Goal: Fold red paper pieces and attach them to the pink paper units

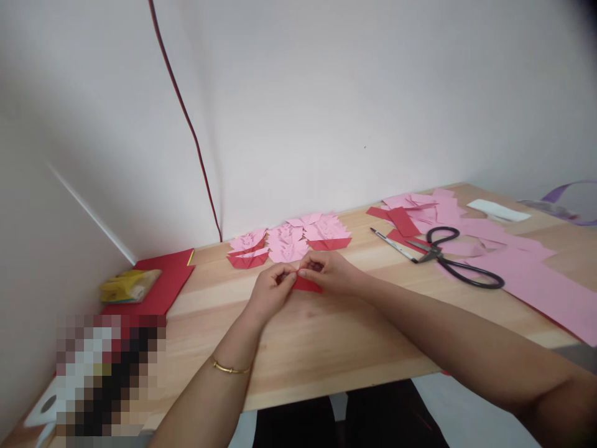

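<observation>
A small piece of red paper (308, 284) is pinched between my two hands over the middle of the wooden table. My left hand (274, 287) grips its left edge between thumb and fingers. From the right, my right hand (326, 272) holds its top edge, the thumb close to the other thumb. Part of the paper is hidden behind the fingers. Just beyond my hands lie pink and red folded paper pieces (285, 242) with jagged edges, set out in several groups.
To the right, black-handled scissors (435, 252) and a pen (394, 244) lie beside pink paper sheets (550, 283) and scraps. Red sheets (175, 283) at the left carry a yellow packet (130, 286). A white wall rises behind the wooden table (345, 348).
</observation>
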The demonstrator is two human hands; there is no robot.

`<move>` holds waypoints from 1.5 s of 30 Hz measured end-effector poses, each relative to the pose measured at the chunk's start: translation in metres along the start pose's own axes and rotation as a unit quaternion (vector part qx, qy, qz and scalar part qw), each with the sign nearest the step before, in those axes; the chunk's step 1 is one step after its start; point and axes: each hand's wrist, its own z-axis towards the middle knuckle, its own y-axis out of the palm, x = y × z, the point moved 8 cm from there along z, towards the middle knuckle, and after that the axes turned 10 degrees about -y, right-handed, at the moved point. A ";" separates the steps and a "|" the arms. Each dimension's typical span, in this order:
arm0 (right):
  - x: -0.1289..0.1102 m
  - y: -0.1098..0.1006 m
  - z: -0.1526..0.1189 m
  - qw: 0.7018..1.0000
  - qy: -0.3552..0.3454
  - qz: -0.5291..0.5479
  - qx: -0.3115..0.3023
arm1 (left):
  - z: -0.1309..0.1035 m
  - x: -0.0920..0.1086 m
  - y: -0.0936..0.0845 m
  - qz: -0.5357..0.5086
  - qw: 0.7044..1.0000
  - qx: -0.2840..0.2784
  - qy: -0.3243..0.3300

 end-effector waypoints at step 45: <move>-0.025 -0.002 0.000 0.999 -0.044 0.015 0.014 | -0.007 0.009 0.006 0.000 1.000 0.016 -0.015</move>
